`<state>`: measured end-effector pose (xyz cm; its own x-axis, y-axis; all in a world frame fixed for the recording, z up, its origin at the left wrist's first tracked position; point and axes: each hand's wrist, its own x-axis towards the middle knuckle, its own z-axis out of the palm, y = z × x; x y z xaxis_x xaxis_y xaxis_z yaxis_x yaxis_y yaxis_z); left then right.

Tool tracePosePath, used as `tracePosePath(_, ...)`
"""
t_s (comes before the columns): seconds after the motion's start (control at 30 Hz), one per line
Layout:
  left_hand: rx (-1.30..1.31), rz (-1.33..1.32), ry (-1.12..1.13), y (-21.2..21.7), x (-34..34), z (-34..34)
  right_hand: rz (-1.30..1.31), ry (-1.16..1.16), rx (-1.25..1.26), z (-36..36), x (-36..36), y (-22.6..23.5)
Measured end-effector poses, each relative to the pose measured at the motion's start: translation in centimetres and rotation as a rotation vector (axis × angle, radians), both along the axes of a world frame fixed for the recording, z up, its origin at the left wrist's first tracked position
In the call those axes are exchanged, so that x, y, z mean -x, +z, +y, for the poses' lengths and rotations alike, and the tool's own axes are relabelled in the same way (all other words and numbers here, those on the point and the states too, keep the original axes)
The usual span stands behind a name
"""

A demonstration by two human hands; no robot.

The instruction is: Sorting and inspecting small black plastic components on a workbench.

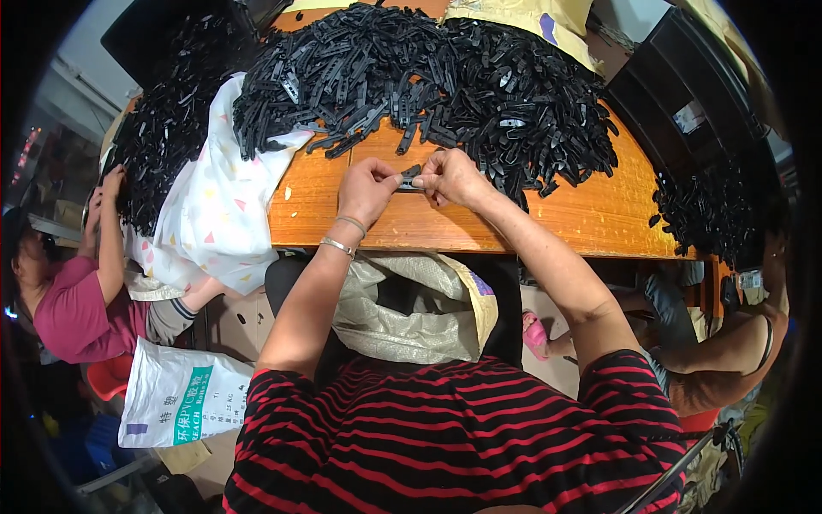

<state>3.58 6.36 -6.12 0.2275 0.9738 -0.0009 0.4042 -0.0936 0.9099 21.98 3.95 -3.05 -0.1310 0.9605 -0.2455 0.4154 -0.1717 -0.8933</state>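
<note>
Over the near part of the wooden table (pixel 342 218), my two hands meet around a small, narrow black plastic piece (pixel 411 182) with a paler strip along it. My left hand (pixel 368 190), with a bracelet at its wrist, pinches the left end between thumb and fingers. My right hand (pixel 452 177) grips the right end, its fingers curled in. Just beyond them spreads a large heap of similar slim black pieces (pixel 342 81). My fingers partly cover the held piece, so its exact kind cannot be made out.
A woven sack (pixel 402 334) lies open at my lap, below the table edge. White patterned cloth (pixel 227 210) drapes over the table's left side. People work at the left (pixel 81 300) and right (pixel 719 360), near more black pieces. A printed white sack (pixel 184 398) stands lower left.
</note>
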Motion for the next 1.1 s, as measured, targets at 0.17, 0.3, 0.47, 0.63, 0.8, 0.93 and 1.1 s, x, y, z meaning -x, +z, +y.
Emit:
tracePosePath(0.17, 0.047, 0.005, -0.028, 1.5, 0.2, 0.2, 0.058, 0.04, 0.014, 0.0, -1.0, 0.1)
tracePosePath(0.3, -0.169, -0.019, -0.045, 1.8, 0.1, 0.3, 0.036, 0.037, 0.028, -0.2, -2.3, 1.8)
tracePosePath(0.47, -0.269, 0.022, -0.097, 1.6, -0.9, -0.6, 0.003, -0.024, -0.04, -0.1, -5.2, 2.9)
tracePosePath(0.63, -0.522, 0.274, -0.151, 1.3, -1.1, -0.7, 0.071, -0.068, -0.059, -0.2, -4.3, 3.2)
tracePosePath(0.8, -0.357, 0.403, -0.179, 3.0, -0.5, -0.1, 0.129, -0.055, -0.03, -0.2, -2.6, 1.2)
tracePosePath(0.93, -0.137, 0.225, -0.202, 2.5, 0.5, 0.4, 0.131, -0.047, -0.037, 0.2, -2.0, 0.1)
tracePosePath(1.1, 0.046, -0.16, -0.146, 1.8, 1.5, 0.0, 0.121, 0.01, -0.044, 0.8, -1.3, 0.0)
